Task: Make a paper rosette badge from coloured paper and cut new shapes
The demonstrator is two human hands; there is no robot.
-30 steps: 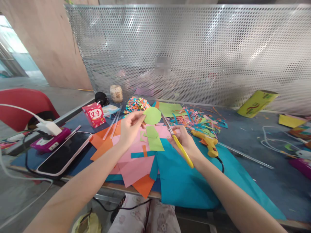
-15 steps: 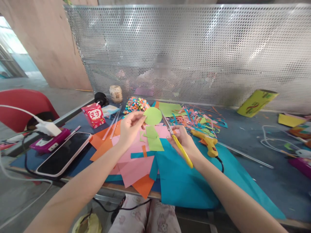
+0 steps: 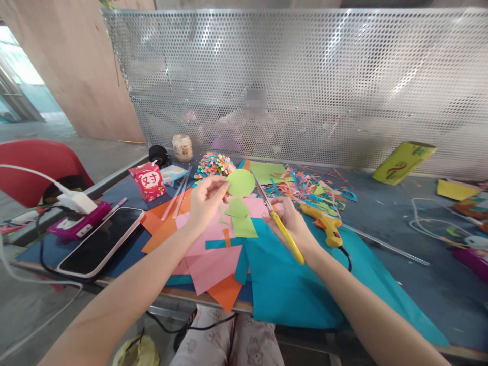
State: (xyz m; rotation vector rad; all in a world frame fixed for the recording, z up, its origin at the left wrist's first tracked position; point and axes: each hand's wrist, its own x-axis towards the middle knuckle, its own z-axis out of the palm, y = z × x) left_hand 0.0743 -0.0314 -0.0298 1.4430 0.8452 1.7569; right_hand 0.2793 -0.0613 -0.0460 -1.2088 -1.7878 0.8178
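Observation:
My left hand (image 3: 208, 199) pinches the left edge of a round green paper disc (image 3: 241, 183), held up over the table. My right hand (image 3: 287, 221) is closed on yellow-handled scissors (image 3: 286, 237), whose blades point up and reach the disc's right edge. Below the hands lie green paper pieces (image 3: 244, 226), pink paper sheets (image 3: 213, 267), orange paper (image 3: 227, 293) and a large blue sheet (image 3: 293, 284). Behind the disc sits a multicoloured fringed paper ball (image 3: 214, 165). Paper shreds (image 3: 308, 188) are heaped to the right.
A yellow glue gun (image 3: 326, 224) lies right of my right hand, near a clear stick (image 3: 385, 244). At left are a phone (image 3: 101, 243), a purple power strip (image 3: 80, 221) and a red packet (image 3: 147, 181). A perforated metal screen (image 3: 305, 86) stands behind.
The green disc and my hands have shifted very slightly to the right in view. Both grips are the same.

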